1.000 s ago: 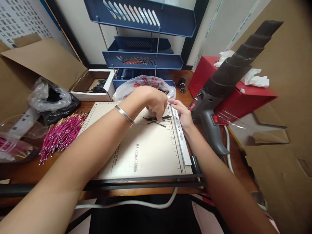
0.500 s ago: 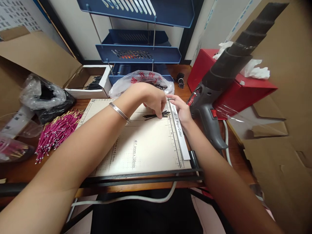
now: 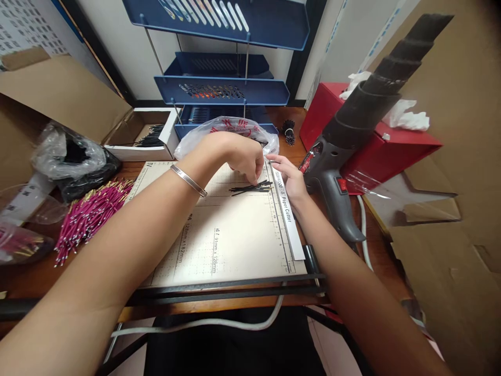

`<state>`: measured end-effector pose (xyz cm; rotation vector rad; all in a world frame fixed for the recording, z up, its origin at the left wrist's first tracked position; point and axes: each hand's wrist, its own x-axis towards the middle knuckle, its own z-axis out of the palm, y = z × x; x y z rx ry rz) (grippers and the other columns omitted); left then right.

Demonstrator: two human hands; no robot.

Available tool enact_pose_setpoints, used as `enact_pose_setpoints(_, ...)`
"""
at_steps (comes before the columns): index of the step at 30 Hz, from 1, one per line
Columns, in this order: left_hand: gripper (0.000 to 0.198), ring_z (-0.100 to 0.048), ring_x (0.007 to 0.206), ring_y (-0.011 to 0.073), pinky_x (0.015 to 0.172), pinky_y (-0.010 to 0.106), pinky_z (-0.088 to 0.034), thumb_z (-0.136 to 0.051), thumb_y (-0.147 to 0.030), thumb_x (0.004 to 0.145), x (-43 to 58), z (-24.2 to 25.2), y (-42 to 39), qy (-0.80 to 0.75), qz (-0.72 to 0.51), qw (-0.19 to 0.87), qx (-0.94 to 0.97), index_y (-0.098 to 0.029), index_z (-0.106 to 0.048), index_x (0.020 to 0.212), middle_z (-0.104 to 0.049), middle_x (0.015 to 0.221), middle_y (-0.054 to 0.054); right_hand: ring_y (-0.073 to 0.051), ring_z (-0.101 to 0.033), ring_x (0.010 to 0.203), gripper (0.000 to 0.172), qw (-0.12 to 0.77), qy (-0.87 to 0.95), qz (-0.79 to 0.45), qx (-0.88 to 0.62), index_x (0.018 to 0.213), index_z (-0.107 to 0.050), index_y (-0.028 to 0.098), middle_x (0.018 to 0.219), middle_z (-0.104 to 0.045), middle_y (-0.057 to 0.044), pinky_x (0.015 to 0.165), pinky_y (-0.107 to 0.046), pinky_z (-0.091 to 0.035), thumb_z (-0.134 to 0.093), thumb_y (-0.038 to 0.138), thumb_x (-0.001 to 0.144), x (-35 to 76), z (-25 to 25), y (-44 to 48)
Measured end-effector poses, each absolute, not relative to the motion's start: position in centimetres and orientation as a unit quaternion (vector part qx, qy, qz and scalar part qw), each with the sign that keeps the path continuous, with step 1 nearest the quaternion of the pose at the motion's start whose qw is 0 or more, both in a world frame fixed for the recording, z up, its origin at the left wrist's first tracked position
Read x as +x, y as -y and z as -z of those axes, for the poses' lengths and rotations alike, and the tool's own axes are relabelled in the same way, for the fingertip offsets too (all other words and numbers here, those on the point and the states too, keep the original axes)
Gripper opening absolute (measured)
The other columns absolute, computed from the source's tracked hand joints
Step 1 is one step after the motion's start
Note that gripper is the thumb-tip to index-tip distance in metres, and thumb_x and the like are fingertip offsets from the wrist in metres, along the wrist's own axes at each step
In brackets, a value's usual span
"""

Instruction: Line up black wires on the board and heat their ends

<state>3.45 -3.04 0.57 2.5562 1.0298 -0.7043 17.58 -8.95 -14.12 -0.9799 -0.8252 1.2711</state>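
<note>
On the worktop, left: magenta sticks [image 3: 92, 216] with golden and silvery ends are heaped beside the cutter board [image 3: 242, 230].
Left hand [image 3: 246, 162]: bent over the board; its fingers are drawn narrowly together at the black sticks [image 3: 252, 189], but whether one is gripped cannot be told.
Black sticks: thin, dark and straight, laid crosswise in a loose, partly crossed bundle on the board's far half, right ends near the ruler marks.
Right hand [image 3: 289, 175]: set by the far end of the white strip [image 3: 288, 222] printed "Paper Cutter"; fingers loosely curved, anything held cannot be made out.
Grey heat gun [image 3: 332, 172]: tilted, just beyond that hand.
</note>
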Motion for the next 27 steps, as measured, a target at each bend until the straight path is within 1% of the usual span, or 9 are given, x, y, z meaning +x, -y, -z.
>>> enact_pose_setpoints(6,0.025,-0.066,0.089,0.0196,0.081,0.028,-0.044,-0.074,-0.032,0.081,3.8,-1.1,3.8,-0.351,0.254,0.147,0.889,-0.022,-0.086,0.101,-0.08,0.093,0.003,-0.019,-0.061,0.075,0.043,0.625,0.357,-0.555,-0.417,0.101,-0.073,0.025,0.084,-0.072,0.001,0.074,-0.036,-0.047,-0.078,0.044,0.063,17.5,14.0,9.0)
enact_pose_setpoints(10,0.027,-0.068,0.096,0.0235,0.088,0.028,-0.046,-0.075,-0.029,0.08,4.2,-1.6,4.8,-0.354,0.262,0.137,0.887,-0.019,-0.087,0.101,-0.08,0.09,0.004,-0.018,-0.061,0.071,0.043,0.625,0.353,-0.558,-0.417,0.102,-0.073,0.025,0.083,-0.072,0.002,0.073,-0.036,-0.047,-0.079,0.044,0.065,17.5,14.0,8.9)
enact_pose_setpoints(12,0.027,-0.069,0.095,0.0242,0.089,0.03,-0.047,-0.073,-0.028,0.081,4.3,-1.7,5.2,-0.351,0.26,0.128,0.89,-0.019,-0.087,0.101,-0.08,0.091,0.004,-0.019,-0.063,0.073,0.043,0.625,0.355,-0.558,-0.415,0.103,-0.072,0.025,0.084,-0.073,0.001,0.074,-0.037,-0.049,-0.08,0.045,0.065,17.6,14.1,8.9)
enact_pose_setpoints(15,0.024,-0.068,0.088,0.0228,0.086,0.032,-0.049,-0.072,-0.027,0.082,4.5,-1.7,5.6,-0.338,0.262,0.12,0.896,-0.017,-0.086,0.099,-0.081,0.093,0.006,-0.022,-0.066,0.078,0.045,0.624,0.352,-0.56,-0.416,0.103,-0.072,0.025,0.082,-0.073,0.001,0.076,-0.039,-0.049,-0.08,0.046,0.064,17.6,14.3,8.8)
enact_pose_setpoints(18,0.021,-0.069,0.09,0.0244,0.087,0.033,-0.049,-0.076,-0.025,0.079,4.9,-1.6,6.1,-0.361,0.262,0.091,0.89,-0.017,-0.085,0.097,-0.08,0.092,0.007,-0.023,-0.067,0.081,0.046,0.623,0.352,-0.561,-0.416,0.104,-0.071,0.025,0.082,-0.072,0.0,0.079,-0.04,-0.05,-0.08,0.047,0.064,17.5,14.3,8.8)
enact_pose_setpoints(20,0.024,-0.069,0.094,0.0268,0.089,0.034,-0.049,-0.078,-0.025,0.077,5.2,-1.6,6.5,-0.378,0.257,0.059,0.888,-0.018,-0.084,0.099,-0.079,0.093,0.007,-0.024,-0.068,0.086,0.044,0.627,0.352,-0.558,-0.414,0.101,-0.071,0.025,0.086,-0.074,0.0,0.082,-0.04,-0.051,-0.079,0.047,0.065,17.5,14.2,8.8)
enact_pose_setpoints(22,0.029,-0.069,0.096,0.0279,0.091,0.035,-0.05,-0.078,-0.025,0.077,5.3,-1.7,7.0,-0.376,0.252,0.039,0.891,-0.02,-0.084,0.104,-0.079,0.095,0.007,-0.024,-0.069,0.096,0.041,0.633,0.358,-0.548,-0.413,0.098,-0.072,0.024,0.095,-0.076,-0.001,0.088,-0.039,-0.052,-0.078,0.045,0.064,17.5,14.2,8.8)
enact_pose_setpoints(24,0.036,-0.07,0.1,0.0281,0.094,0.035,-0.05,-0.074,-0.024,0.079,5.3,-1.8,7.3,-0.369,0.253,0.032,0.894,-0.021,-0.084,0.113,-0.079,0.1,0.008,-0.026,-0.069,0.107,0.04,0.633,0.366,-0.54,-0.416,0.097,-0.072,0.023,0.103,-0.078,-0.001,0.094,-0.039,-0.053,-0.078,0.044,0.064,17.5,14.2,8.7)
enact_pose_setpoints(27,0.045,-0.069,0.106,0.0286,0.098,0.034,-0.048,-0.07,-0.019,0.078,5.2,-2.0,7.6,-0.37,0.248,0.033,0.895,-0.021,-0.083,0.122,-0.08,0.105,0.008,-0.028,-0.068,0.117,0.038,0.631,0.388,-0.521,-0.424,0.098,-0.072,0.023,0.109,-0.078,-0.002,0.1,-0.041,-0.053,-0.075,0.046,0.067,17.7,14.4,8.6)
